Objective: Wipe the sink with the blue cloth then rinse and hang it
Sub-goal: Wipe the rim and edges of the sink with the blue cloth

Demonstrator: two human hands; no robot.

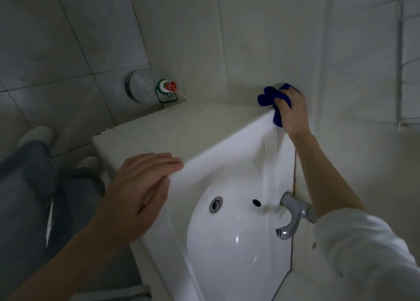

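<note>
The right hand [292,112] is stretched out to the far corner of the sink [227,148], where the white rim meets the tiled wall [250,39]. Its fingers are curled round the blue cloth [267,98] and press it onto that corner. The cloth is bunched into a wad. Rounded folds bulge out past the fingertips on the side toward the left hand, and a narrow tail comes out under the palm. The wad's long axis runs from the wall down over the rim, with the tail pointing into the basin.

The left hand [138,189] lies flat and spread on the near edge of the rim. Its fingers are straight and close together and point toward the right hand; it holds nothing. Beyond its fingertips, the tiled table [181,121] runs alongside the sink.

Between the two forearms lies the bowl, with the metal drain [216,204] and a dark overflow hole [256,202] just beside it. A grey faucet [293,216] curves out under the right forearm, close to the white sleeve [363,244].

Past the left hand, a clear bottle [145,85] with a red cap stands on the floor [56,50].
</note>
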